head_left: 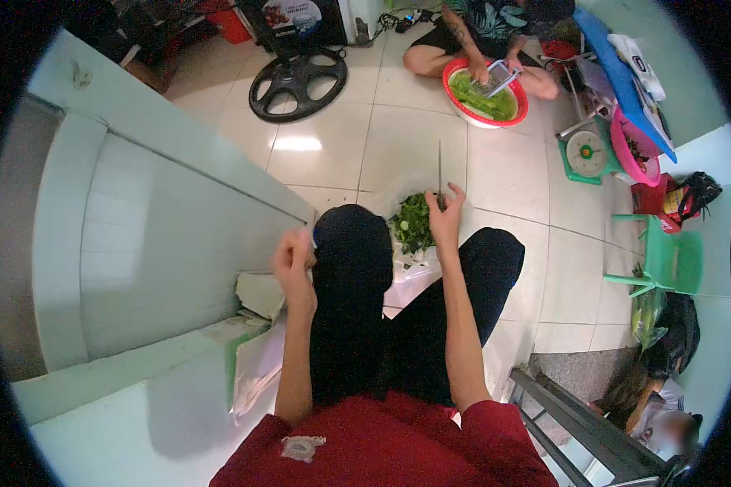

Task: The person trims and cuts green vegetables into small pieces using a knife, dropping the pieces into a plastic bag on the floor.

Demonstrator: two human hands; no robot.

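My right hand [446, 217] grips a knife [440, 166] whose thin blade points away from me across the floor. Just left of that hand lies a heap of chopped leafy greens [413, 225], on what looks like a clear plastic sheet or bag between my knees. My left hand [295, 252] is beside my left knee, close to the edge of the pale panel. Its fingers are curled together and somewhat blurred. Whether anything is in them cannot be made out.
Across the tiled floor, another person works a grater over a red basket [521, 104] of green shreds. A black steering wheel [298, 85] lies ahead. The pale door panel [162, 243] borders my left. Right are a green scale [585, 154], pink basin [630, 146] and green chair [674, 261].
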